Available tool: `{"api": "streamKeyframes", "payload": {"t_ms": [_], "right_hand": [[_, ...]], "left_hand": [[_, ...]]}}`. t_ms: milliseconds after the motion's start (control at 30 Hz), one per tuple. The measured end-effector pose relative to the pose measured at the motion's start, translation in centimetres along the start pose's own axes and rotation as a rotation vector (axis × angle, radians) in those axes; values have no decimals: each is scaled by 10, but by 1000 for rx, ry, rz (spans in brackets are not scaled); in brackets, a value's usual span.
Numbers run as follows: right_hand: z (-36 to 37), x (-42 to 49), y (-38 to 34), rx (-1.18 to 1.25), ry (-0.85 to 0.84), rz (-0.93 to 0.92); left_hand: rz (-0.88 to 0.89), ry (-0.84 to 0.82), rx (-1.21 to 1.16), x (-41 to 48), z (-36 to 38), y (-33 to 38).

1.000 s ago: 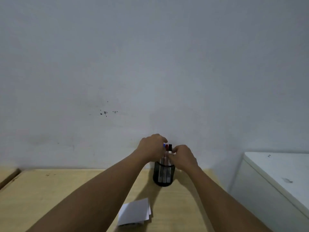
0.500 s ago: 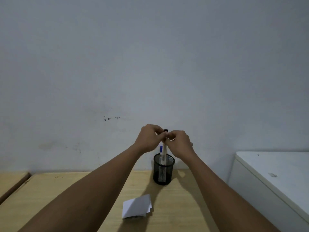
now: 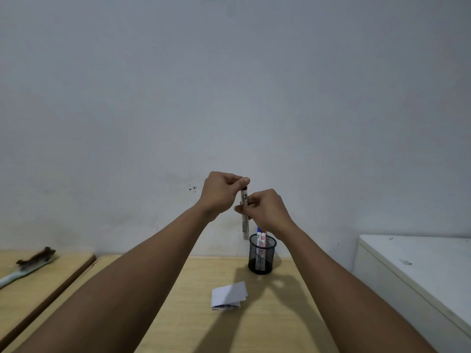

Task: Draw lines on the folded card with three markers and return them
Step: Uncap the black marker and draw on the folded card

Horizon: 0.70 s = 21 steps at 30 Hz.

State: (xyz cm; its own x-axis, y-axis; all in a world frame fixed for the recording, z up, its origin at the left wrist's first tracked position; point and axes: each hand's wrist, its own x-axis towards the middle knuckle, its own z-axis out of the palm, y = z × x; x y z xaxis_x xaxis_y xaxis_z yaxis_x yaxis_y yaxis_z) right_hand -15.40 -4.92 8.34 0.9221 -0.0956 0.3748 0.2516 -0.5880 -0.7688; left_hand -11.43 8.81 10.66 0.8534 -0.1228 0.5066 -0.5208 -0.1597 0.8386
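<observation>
A white marker with a black cap [image 3: 245, 226] hangs upright in the air, above and just left of the black mesh pen cup [image 3: 262, 258]. My left hand [image 3: 221, 193] pinches its capped top end. My right hand [image 3: 267, 212] grips the barrel lower down. A blue marker [image 3: 259, 236] and a red marker [image 3: 263, 238] stand in the cup. The folded white card [image 3: 229, 294] lies flat on the wooden desk [image 3: 198, 324], in front of the cup and between my forearms.
A white cabinet [image 3: 418, 271] stands at the right, close to the desk's edge. A second wooden surface at the left holds a brush with dark bristles [image 3: 28, 264]. A plain grey wall rises right behind the cup.
Both hands have lifted the black-capped marker up out of the cup, and it now hangs clear above the rim. The camera has tilted, bringing the left surface and brush into view.
</observation>
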Motion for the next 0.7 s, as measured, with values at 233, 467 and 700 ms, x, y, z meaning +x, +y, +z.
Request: {"api": "streamKeyframes", "payload": {"t_ms": [233, 467, 700], "right_hand": [[21, -7, -3, -5, 43, -7], [52, -9, 20, -11, 102, 70], [72, -10, 36, -110, 130, 107]], "left_hand": [[-16, 65, 23, -9, -6, -12], [-47, 86, 72, -17, 0, -44], [-94, 235, 101, -27, 11, -71]]}}
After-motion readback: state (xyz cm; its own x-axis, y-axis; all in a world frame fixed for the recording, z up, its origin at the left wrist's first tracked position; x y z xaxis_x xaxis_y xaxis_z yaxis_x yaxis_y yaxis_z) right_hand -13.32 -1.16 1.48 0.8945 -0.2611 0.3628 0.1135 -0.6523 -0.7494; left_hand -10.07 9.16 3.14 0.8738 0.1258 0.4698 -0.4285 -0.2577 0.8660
